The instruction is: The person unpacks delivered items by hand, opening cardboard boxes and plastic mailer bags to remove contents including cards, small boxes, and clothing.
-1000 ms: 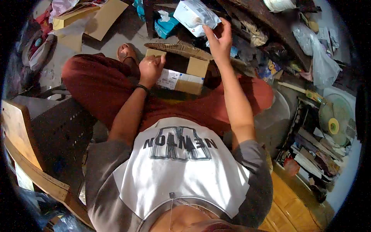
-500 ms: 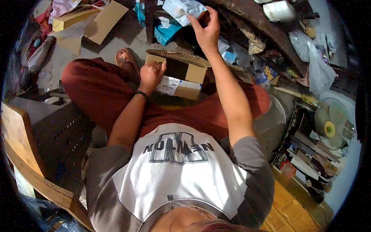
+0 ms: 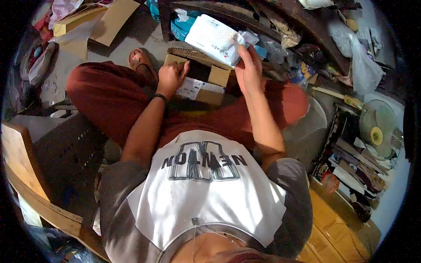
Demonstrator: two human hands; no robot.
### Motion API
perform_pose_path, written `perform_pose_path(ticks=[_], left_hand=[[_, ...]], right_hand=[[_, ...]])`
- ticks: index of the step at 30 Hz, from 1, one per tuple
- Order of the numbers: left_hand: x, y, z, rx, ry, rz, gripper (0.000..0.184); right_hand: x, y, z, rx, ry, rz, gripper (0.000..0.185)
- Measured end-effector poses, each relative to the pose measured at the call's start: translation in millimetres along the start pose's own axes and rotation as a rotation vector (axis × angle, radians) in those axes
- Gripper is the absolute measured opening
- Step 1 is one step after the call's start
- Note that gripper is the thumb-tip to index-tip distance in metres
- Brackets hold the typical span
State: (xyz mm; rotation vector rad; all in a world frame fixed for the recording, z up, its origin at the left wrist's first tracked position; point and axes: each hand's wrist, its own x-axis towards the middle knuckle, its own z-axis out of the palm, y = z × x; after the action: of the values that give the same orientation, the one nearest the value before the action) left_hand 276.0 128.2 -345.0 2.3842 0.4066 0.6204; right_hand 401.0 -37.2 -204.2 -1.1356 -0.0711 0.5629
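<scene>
My right hand (image 3: 250,70) grips the lower right end of a white tissue pack (image 3: 212,40) with small dark print, thumb on its upper face. The pack is tilted above the back of an open cardboard box (image 3: 210,95), partly covering it. The box sits between my crossed legs, with a printed label (image 3: 189,88) on its near side and a dark inside. My left hand (image 3: 172,79) is closed at the box's left edge, by a raised flap; its fingertips are partly hidden. A dark band circles my left wrist.
A teal tissue pack (image 3: 180,27) lies just beyond the box, by dark wooden beams. Flattened cardboard (image 3: 114,22) is at the far left. A fan (image 3: 376,129), a clear plastic bag (image 3: 366,72) and piled scraps stand at right. A wooden chair part (image 3: 26,158) is at left.
My right hand has brought the white pack down and toward me, from the far beams to above the box. More of its printed face now shows. My left hand remains at the box edge.
</scene>
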Motion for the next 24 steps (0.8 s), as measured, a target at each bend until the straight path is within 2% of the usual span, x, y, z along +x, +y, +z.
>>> perform_pose_path(ticks=[2, 5, 8, 9, 12, 16, 18, 24], left_hand=[[-1, 1, 1, 0.063, -0.034, 0.028, 0.039], [11, 29, -18, 0.088, -0.070, 0.191, 0.036], [3, 53, -25, -0.969, -0.294, -0.312, 0.052], [6, 67, -36, -1.107, -0.242, -0.270, 0.061], [9, 85, -55, -1.248, -0.331, -0.447, 0.060], [10, 72, -46, -1.488, -0.330, -0.517, 0.060], [11, 75, -47, -1.470, -0.305, -0.498, 0.060], [12, 84, -58, -1.344, -0.293, -0.533, 0.060]], right_hand=[[-21, 0, 1, -0.021, 0.058, 0.031, 0.037], [-43, 2, 2, 0.036, 0.082, 0.011, 0.042], [-52, 5, -6, -0.020, 0.098, -0.023, 0.040], [-55, 7, -11, -0.020, 0.081, -0.024, 0.040], [-55, 6, -19, -0.032, 0.033, -0.038, 0.041], [-56, -5, -22, -0.170, -0.026, -0.108, 0.044], [-52, -7, -29, -0.344, -0.058, -0.162, 0.048], [-49, -5, -30, -0.342, -0.056, -0.174, 0.046]])
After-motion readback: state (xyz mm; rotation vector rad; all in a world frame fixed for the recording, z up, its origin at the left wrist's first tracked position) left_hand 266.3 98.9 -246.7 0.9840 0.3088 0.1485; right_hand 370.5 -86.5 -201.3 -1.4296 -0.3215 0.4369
